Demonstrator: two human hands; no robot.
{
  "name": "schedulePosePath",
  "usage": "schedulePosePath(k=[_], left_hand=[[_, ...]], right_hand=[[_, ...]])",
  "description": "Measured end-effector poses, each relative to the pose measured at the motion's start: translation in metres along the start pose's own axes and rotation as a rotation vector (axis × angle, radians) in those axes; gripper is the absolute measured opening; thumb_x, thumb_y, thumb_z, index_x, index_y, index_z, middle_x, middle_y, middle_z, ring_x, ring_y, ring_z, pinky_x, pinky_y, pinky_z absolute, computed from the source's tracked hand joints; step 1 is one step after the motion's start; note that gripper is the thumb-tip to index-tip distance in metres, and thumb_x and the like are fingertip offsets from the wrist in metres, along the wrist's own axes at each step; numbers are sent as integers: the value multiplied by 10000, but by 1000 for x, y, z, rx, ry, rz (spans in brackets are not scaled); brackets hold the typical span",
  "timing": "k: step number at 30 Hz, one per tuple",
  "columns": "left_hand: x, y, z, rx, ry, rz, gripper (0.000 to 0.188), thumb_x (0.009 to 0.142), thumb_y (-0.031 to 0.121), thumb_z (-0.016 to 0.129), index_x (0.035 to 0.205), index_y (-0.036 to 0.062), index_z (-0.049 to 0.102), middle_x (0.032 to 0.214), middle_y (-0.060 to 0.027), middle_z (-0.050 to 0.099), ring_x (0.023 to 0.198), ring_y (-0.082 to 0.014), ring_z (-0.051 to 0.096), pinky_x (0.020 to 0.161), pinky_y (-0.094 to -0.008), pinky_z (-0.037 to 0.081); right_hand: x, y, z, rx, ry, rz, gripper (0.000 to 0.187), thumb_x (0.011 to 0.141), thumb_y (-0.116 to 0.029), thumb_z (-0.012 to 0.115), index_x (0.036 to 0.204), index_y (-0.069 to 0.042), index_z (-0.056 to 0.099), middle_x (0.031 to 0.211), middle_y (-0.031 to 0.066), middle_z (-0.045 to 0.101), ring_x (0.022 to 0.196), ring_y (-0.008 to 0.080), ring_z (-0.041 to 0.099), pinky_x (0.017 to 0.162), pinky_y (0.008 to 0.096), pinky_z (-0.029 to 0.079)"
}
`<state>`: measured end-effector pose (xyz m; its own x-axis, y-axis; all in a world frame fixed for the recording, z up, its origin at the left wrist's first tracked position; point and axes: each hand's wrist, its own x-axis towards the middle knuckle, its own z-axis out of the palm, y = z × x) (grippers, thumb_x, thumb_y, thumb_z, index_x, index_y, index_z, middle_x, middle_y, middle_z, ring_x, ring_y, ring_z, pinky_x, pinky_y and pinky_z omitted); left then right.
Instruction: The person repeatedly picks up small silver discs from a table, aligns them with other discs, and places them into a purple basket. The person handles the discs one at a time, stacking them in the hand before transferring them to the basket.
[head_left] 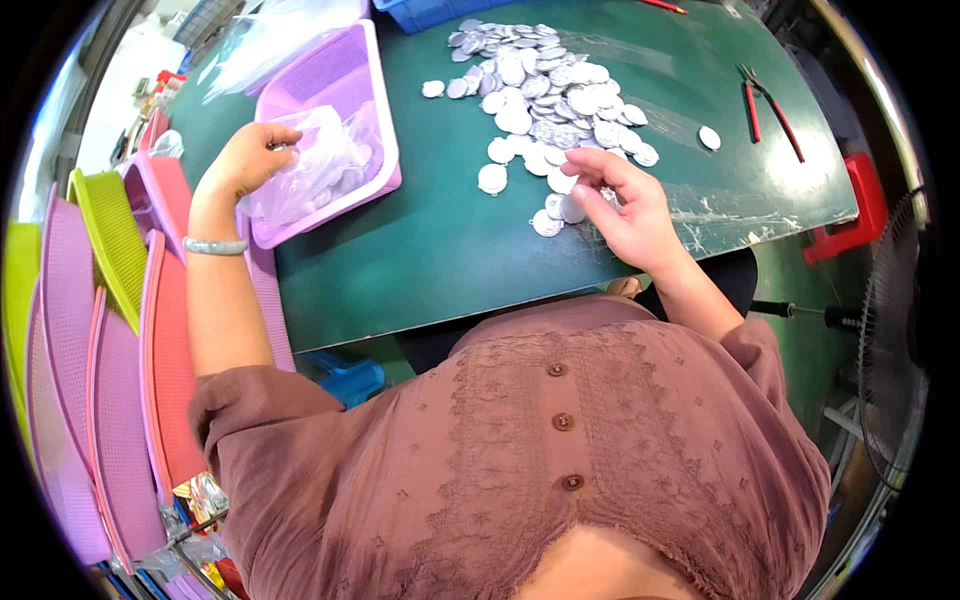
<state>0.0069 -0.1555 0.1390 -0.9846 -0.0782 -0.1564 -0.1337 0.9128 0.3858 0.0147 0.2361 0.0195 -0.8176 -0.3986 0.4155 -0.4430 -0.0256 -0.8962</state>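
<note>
My left hand is over a purple plastic basket at the left of the table. Its thumb and forefinger are a little apart, beside clear plastic bags lying in the basket. No held thing shows in it. My right hand hovers at the near end of a spread heap of silver round discs. Its thumb and forefinger are parted, and the other fingers curl under. Close by the thumb lie a few loose discs; I cannot make out whether the thumb touches one.
Red-handled pliers and a single disc lie to the right. A blue bin and clear plastic sheeting are at the back. Stacked coloured baskets stand left of the green table. A fan stands at the right.
</note>
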Motion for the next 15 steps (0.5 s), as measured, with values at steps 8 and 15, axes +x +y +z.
schedulePosePath(k=[8, 15], left_hand=[[-16, 64, 27, 98, 507, 276, 201, 733, 149, 609, 884, 16, 607, 817, -138, 604, 642, -257, 576, 617, -347, 455], [-40, 123, 147, 79, 272, 366, 358, 702, 223, 685, 981, 20, 588, 868, -100, 561, 690, -206, 550, 622, -308, 446]], right_hand=[[4, 4, 2, -216, -33, -25, 295, 741, 8, 559, 1034, -28, 556, 912, 106, 602, 800, 201, 591, 686, 282, 475], [4, -3, 12, -230, -84, -18, 276, 740, -2, 563, 1015, -31, 562, 876, 107, 604, 808, 219, 591, 675, 298, 478]])
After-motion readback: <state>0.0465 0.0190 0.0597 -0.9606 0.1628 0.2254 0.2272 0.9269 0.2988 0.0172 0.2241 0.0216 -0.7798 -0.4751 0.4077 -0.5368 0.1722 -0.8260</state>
